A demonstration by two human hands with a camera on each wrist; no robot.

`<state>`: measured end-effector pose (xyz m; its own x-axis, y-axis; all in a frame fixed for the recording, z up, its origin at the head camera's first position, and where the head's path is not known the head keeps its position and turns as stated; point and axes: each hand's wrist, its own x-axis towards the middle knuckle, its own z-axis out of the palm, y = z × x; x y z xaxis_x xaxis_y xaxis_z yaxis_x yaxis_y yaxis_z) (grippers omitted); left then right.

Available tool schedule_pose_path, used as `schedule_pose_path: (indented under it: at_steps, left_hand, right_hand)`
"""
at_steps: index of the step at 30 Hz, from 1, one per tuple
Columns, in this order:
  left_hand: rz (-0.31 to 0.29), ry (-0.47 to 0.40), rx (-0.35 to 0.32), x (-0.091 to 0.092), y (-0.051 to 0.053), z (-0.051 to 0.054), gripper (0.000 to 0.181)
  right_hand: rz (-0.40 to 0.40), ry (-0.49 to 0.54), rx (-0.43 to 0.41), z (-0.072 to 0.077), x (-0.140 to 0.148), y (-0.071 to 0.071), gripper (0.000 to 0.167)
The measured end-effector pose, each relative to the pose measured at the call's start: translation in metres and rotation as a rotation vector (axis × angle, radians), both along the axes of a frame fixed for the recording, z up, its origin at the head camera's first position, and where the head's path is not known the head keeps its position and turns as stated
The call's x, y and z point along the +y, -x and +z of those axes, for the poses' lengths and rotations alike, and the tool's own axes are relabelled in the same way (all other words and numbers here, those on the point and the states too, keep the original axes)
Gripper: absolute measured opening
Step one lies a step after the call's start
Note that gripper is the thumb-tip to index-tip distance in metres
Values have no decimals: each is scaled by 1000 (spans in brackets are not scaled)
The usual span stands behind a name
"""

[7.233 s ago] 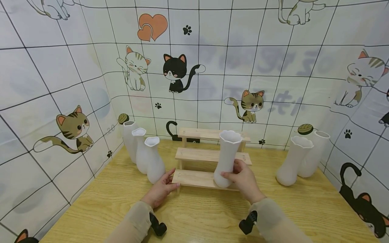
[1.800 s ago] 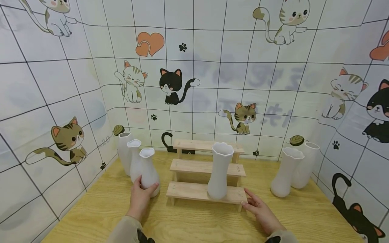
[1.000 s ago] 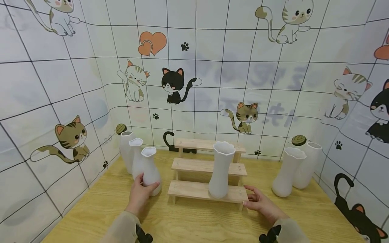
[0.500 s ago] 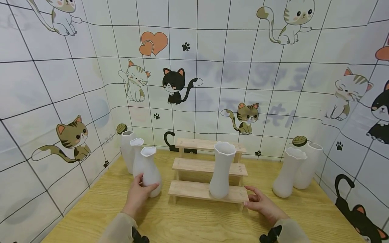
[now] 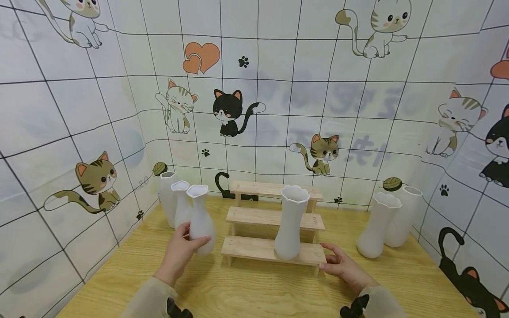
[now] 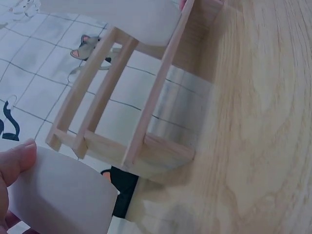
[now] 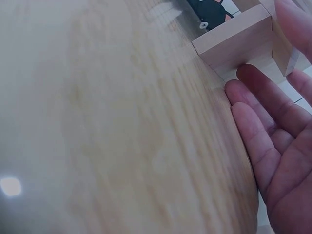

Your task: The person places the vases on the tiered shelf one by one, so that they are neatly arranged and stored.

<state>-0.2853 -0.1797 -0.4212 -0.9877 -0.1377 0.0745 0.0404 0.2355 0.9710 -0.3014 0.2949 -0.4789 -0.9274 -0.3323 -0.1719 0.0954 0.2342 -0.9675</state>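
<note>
My left hand (image 5: 179, 251) grips a white vase with a wavy rim (image 5: 202, 225) round its lower body, left of the wooden three-step display stand (image 5: 250, 250). In the left wrist view, thumb and fingers lie round the held vase (image 6: 63, 192), which seems just off the table. My right hand (image 5: 347, 267) is at the right end of the stand's lowest step. In the right wrist view, its thumb and forefinger pinch the board's end while the other fingers (image 7: 251, 122) lie loose by the leg. Another white vase (image 5: 289, 227) stands upright on the lowest step.
Two white vases, a wavy-rimmed one (image 5: 182, 205) and a plain one (image 5: 167, 198), stand behind my left hand. Two more, one frilled (image 5: 375, 229) and one plain (image 5: 403, 221), stand at the right. Cat-printed sheets (image 5: 274, 57) enclose the wooden table (image 5: 254, 293).
Earlier my right hand placed the vase on the lowest step, then moved to the stand's end. My left hand went from the stand to the front-left vase and now lifts it slightly.
</note>
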Motion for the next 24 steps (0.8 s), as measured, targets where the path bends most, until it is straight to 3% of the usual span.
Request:
schedule_pose_path:
  at_steps: [7,12,24]
  left_hand:
    - [-10,15,-1,15,-5,14,82]
    - [-44,-23,17,26,-8,22,80]
    - [-141,-102,45,47,-7,25,74]
  right_hand:
    - [-3,-9,-2,-1,1,2,79]
    - [-18,-24,-3,-2,0,2,79]
    - [-17,-17,1,-1,-1,-1,77]
